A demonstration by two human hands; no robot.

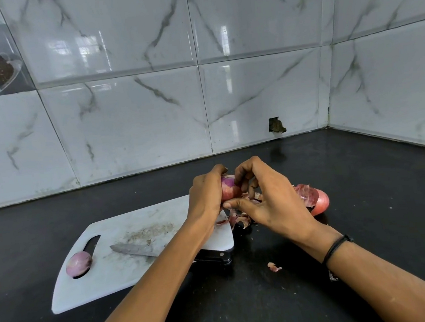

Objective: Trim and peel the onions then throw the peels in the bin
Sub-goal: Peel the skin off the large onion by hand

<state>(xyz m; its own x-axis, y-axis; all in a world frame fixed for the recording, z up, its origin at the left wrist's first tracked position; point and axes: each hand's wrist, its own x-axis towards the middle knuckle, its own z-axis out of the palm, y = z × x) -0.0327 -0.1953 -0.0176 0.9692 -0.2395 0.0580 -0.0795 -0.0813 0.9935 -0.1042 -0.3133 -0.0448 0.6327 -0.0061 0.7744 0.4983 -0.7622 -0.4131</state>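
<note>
**Onion 2 of 3: stripping the skin**

My left hand (207, 195) curls round the onion (228, 189), and that grip holds the bulb just above the far right corner of the cutting board (129, 279). My right hand (270, 199) works at the onion's exposed end, thumb beneath and fingers curled over. It pinches at the skin, though I cannot tell how much peel it has.

To do this well, I judge the left grip should be firm without bruising. I would turn the bulb a little and pull each strip from the trimmed end so it comes away whole and drops onto the peels (240, 219) heaped just below both hands.

1 peeled onion (78, 264) rests by the board's handle slot, well apart to the left. The knife (134, 249) lies on the board between them. A third onion (318, 201), its skin loose, sits on the table (364, 171) just beyond my right hand. No bin shows.
</note>
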